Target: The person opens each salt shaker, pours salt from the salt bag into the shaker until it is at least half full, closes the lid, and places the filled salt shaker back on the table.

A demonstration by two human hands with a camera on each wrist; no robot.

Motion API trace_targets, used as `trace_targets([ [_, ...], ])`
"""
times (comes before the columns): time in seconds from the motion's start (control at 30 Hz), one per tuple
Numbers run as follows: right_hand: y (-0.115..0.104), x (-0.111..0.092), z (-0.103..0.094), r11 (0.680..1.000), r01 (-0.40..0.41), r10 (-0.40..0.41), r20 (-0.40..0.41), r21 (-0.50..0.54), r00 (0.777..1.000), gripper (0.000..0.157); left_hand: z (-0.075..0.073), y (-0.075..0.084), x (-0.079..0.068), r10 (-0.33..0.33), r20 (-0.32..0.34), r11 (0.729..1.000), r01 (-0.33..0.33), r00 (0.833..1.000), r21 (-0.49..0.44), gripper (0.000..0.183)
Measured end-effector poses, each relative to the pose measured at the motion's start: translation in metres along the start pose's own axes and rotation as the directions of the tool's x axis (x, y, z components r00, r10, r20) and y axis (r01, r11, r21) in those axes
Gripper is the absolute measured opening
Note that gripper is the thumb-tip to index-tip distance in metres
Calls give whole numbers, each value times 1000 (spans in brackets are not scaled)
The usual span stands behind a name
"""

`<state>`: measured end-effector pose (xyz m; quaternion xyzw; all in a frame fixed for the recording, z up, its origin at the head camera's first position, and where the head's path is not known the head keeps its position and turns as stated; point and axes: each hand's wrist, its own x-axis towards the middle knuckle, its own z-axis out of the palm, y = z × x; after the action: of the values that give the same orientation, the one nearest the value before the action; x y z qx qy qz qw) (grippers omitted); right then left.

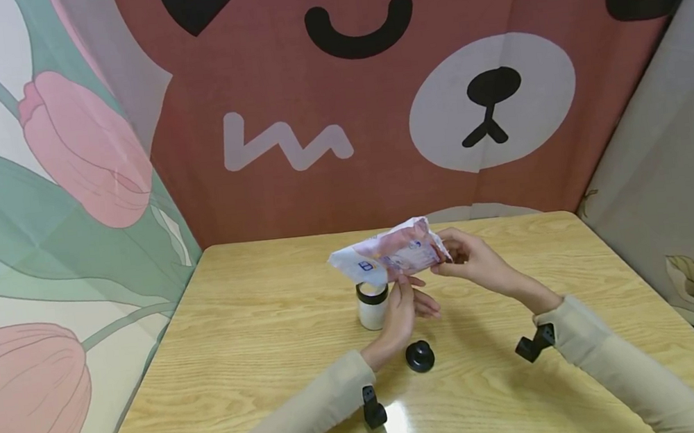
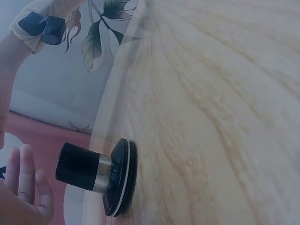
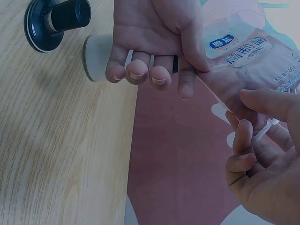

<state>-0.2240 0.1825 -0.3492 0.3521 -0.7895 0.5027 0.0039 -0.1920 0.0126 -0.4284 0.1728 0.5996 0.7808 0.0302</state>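
Observation:
A pink-and-white plastic bag of salt [image 1: 388, 251] is held aslant, its left end low over a white jar [image 1: 373, 313] with a black rim. My right hand [image 1: 473, 260] pinches the bag's right end between thumb and fingers. At the bag's lower edge, my left hand [image 1: 399, 316] has its thumb and index finger on the plastic, pinching it; the other fingers [image 3: 137, 72] stretch out away from it. A black lid [image 1: 420, 356] with a knob lies on the table nearer me; the left wrist view shows a silver band under its knob [image 2: 77, 166].
The wooden table [image 1: 261, 364] ends at the back against a red curtain [image 1: 295, 200] with a bear's face. Floral curtains [image 1: 8, 277] hang along both sides. Black cameras [image 1: 374, 409] are strapped to both wrists.

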Motion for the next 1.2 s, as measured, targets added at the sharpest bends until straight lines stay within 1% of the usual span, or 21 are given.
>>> trace_targets([
  [0.33, -2, 2, 2, 1000, -7, 7, -2, 22, 1000, 40, -2, -1, 2, 6, -1, 1000, -6, 1000, -6, 52],
  [0.53, -2, 3, 3, 1000, -11, 11, -10, 13, 1000, 41, -2, -1, 3, 15, 2, 1000, -15, 1000, -14, 52],
  [0.83, -2, 3, 6, 1000, -3, 3, -28, 12, 1000, 38, -3, 0, 1, -17, -13, 1000, 16, 1000, -13, 53],
  [1.2, 0, 3, 7, 1000, -1, 1, -40, 2, 999, 37, -2, -3, 1, -5, -21, 1000, 4, 1000, -13, 53],
])
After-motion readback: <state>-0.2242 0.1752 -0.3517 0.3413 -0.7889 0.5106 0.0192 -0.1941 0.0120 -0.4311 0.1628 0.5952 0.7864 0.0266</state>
